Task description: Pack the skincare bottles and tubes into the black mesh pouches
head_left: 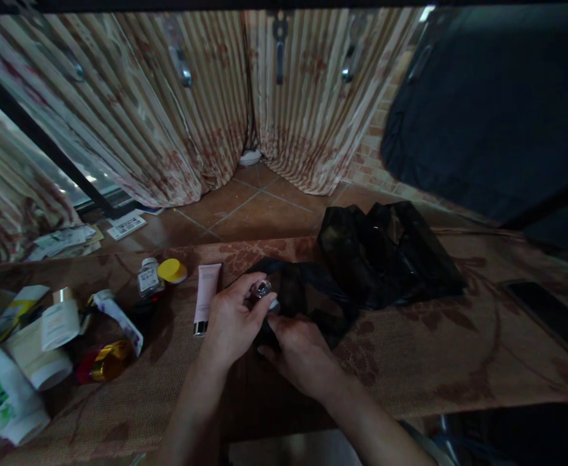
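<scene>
My left hand [235,317] is closed, with thumb and fingers round a small shiny, clear-topped bottle [262,288]. Just below and to the right, my right hand [301,353] is curled against a black plastic bag [310,294]. Its fingertips are partly hidden, so what they pinch is unclear. The bag lies crumpled on the cloth under and beyond both hands. Left of my left hand lies a pale pink tube [207,288] with a dark, shiny cap.
A larger black bag [391,259] lies to the right, then a dark phone [550,310]. Leftward are a yellow-lidded jar [172,270], a small clear bottle [149,278] and several tubes, including a white-green one [5,388]. A patterned cloth [424,356] covers the table.
</scene>
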The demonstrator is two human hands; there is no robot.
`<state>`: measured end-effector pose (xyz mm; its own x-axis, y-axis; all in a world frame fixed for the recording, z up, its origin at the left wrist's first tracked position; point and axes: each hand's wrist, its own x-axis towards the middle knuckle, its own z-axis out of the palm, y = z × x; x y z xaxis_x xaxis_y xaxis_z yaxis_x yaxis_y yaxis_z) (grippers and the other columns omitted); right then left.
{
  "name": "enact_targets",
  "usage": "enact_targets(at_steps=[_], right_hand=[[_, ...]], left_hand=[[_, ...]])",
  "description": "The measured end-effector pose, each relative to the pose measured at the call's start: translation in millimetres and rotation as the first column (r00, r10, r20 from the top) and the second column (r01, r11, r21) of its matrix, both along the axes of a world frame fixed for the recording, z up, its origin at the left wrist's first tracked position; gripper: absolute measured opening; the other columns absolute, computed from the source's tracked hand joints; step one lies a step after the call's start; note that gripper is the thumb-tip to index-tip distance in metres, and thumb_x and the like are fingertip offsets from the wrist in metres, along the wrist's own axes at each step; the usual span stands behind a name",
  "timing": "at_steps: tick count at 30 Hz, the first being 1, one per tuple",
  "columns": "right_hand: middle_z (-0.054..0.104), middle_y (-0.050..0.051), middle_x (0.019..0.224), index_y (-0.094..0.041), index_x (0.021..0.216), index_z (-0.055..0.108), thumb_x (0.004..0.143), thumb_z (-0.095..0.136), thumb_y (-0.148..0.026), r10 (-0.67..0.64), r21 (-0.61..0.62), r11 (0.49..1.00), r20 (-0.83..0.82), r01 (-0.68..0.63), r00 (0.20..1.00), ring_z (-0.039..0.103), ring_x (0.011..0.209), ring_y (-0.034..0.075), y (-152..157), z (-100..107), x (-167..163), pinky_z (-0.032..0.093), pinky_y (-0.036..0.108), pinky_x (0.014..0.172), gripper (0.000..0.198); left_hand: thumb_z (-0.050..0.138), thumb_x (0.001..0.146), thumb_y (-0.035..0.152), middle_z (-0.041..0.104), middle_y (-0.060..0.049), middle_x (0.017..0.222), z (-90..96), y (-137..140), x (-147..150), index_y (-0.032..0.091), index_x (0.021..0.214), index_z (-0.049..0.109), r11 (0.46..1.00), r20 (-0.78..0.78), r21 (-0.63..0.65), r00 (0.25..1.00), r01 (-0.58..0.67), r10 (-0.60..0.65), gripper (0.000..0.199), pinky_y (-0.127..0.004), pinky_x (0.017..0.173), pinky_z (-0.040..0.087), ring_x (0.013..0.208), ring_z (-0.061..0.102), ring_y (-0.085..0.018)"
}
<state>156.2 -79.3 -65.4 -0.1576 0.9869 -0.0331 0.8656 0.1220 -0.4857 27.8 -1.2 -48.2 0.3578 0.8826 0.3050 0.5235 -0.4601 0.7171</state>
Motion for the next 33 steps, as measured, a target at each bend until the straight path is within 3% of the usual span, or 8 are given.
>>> enact_targets(at_steps=[6, 33], right_hand=[[0.072, 0.009, 0.094, -0.017, 0.102, 0.061, 0.079, 0.069, -0.02, -0.004, 0.003, 1.0, 0.005, 0.004, 1.0, 0.067, 0.089, 0.025, 0.1, -0.6, 0.2, 0.047, 0.033, 0.078, 0.024], [0.072, 0.008, 0.099, -0.016, 0.105, 0.063, 0.079, 0.066, -0.017, -0.015, -0.013, 1.0, -0.034, 0.014, 0.999, 0.066, 0.092, 0.024, 2.4, 2.3, -1.9, 0.044, 0.033, 0.083, 0.026]], left_hand=[[0.065, 0.083, 0.031, 0.072, 0.001, 0.089, 1.5, -0.6, 2.0, 0.024, 0.106, 0.064, 1.0, -0.005, 0.012, 1.0, 0.001, -0.001, 0.023, -0.027, 0.071, 0.055, 0.076, 0.067, -0.015], [0.064, 0.084, 0.029, 0.071, 0.001, 0.096, -1.4, -1.1, 1.3, 0.025, 0.108, 0.063, 1.0, 0.0, -0.019, 1.0, 0.021, -0.021, 0.024, -0.027, 0.076, 0.053, 0.081, 0.067, -0.015]])
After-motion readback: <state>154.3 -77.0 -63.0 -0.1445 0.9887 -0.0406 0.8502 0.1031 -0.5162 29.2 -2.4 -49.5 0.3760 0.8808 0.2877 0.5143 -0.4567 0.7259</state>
